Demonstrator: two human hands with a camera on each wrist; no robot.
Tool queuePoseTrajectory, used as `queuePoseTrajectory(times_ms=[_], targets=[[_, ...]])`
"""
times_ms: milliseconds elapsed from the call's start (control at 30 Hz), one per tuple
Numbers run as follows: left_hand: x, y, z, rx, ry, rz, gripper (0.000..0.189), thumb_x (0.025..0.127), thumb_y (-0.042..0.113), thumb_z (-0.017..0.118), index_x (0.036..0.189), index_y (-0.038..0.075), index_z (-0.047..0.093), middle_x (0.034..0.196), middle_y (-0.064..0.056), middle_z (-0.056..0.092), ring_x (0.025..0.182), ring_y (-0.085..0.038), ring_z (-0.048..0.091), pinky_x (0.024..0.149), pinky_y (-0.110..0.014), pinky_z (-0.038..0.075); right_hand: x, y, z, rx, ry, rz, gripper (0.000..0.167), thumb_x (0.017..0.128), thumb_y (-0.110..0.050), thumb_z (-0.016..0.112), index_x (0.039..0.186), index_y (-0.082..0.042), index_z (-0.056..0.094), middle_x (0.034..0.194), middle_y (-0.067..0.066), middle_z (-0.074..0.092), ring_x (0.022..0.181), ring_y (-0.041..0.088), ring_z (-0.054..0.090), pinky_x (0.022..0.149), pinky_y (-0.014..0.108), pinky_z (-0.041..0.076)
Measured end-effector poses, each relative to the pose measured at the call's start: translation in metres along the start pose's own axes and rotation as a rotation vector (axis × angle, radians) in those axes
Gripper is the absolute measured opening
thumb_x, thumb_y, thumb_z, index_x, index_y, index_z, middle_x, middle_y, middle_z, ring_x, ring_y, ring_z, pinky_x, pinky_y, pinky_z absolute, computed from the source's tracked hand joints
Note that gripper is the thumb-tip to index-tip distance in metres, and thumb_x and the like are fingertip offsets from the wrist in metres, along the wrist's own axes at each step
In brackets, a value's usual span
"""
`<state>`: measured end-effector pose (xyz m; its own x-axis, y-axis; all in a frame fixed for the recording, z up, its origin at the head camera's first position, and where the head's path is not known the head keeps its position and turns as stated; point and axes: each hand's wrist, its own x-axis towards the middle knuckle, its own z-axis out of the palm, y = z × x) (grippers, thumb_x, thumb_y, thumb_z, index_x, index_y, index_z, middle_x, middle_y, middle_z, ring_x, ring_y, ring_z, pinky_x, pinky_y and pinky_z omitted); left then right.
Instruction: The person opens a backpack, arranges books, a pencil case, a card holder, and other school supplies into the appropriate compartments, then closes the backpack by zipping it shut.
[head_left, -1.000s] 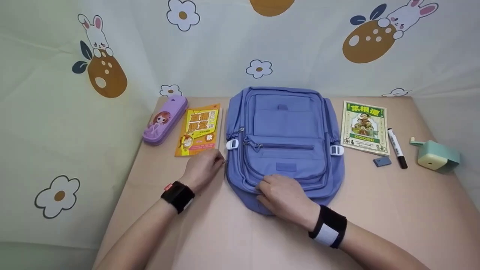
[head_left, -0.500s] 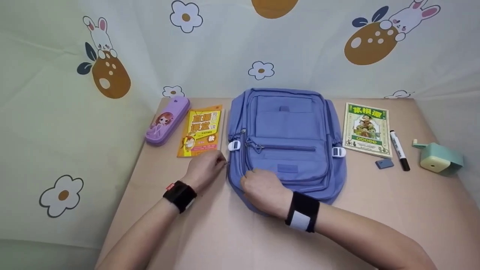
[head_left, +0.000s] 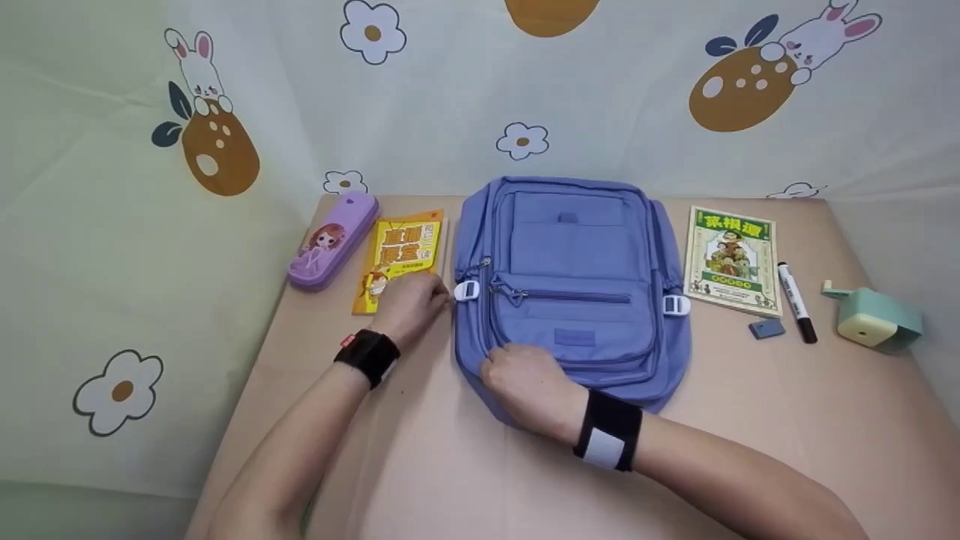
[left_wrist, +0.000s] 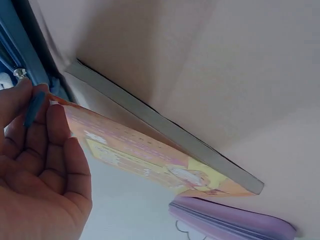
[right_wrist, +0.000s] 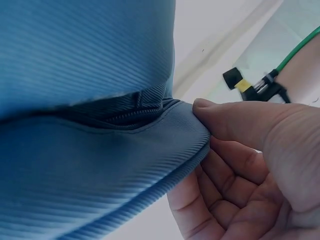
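Fingers (left_wrist: 30, 107) of the left hand (head_left: 411, 304) pinch a blue zipper pull at the left edge of the blue backpack (head_left: 574, 255), with the orange book (head_left: 400, 259) just beyond them and the purple pencil case (head_left: 331, 241) farther left. The right hand (head_left: 525, 382) curls its thumb and fingers around the backpack's lower-left rim fabric, palm down, wrist angled in from the right. Bare counter (head_left: 450, 465) lies open nearer the person.
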<state>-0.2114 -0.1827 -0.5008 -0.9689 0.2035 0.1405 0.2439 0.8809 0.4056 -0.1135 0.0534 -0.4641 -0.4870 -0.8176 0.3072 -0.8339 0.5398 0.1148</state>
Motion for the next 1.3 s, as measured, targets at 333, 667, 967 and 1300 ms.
queuePoseTrajectory(times_ms=[333, 667, 967, 1300], targets=[[0.020, -0.005, 0.013, -0.051, 0.036, -0.105, 0.009, 0.096, 0.020, 0.071, 0.098, 0.013, 0.076, 0.096, -0.002, 0.075, 0.091, -0.023, 0.069, 0.083, -0.040, 0.055, -0.007, 0.000, 0.004, 0.031, 0.015, -0.004, 0.006, 0.082, -0.003, 0.072, 0.079, -0.008, 0.069, 0.074, 0.003, 0.061, 0.064, 0.019, 0.059, 0.048, 0.033, 0.050], [0.014, -0.005, 0.016, -0.063, 0.042, -0.082, 0.009, 0.097, 0.020, 0.070, 0.099, 0.013, 0.075, 0.099, -0.004, 0.074, 0.093, -0.025, 0.069, 0.085, -0.041, 0.054, -0.040, 0.017, -0.007, 0.181, 0.043, -0.002, 0.027, 0.086, -0.018, 0.079, 0.111, -0.009, 0.075, 0.096, 0.003, 0.068, 0.084, 0.021, 0.063, 0.071, 0.035, 0.054], [0.009, -0.006, 0.013, -0.076, 0.027, -0.062, 0.012, 0.097, 0.018, 0.069, 0.104, 0.011, 0.076, 0.102, -0.005, 0.074, 0.098, -0.025, 0.069, 0.088, -0.042, 0.054, -0.118, 0.077, -0.023, 0.309, 0.128, 0.125, 0.037, 0.084, -0.028, 0.084, 0.115, -0.008, 0.074, 0.111, 0.001, 0.069, 0.105, 0.025, 0.062, 0.091, 0.047, 0.048], [-0.012, 0.018, -0.006, -0.086, 0.088, 0.053, 0.024, 0.096, 0.017, 0.072, 0.118, 0.008, 0.072, 0.113, -0.008, 0.069, 0.102, -0.027, 0.065, 0.088, -0.044, 0.054, -0.186, 0.113, -0.006, 0.353, 0.154, 0.219, 0.037, 0.079, -0.020, 0.087, 0.113, -0.012, 0.076, 0.115, -0.001, 0.070, 0.108, 0.021, 0.063, 0.092, 0.041, 0.050]])
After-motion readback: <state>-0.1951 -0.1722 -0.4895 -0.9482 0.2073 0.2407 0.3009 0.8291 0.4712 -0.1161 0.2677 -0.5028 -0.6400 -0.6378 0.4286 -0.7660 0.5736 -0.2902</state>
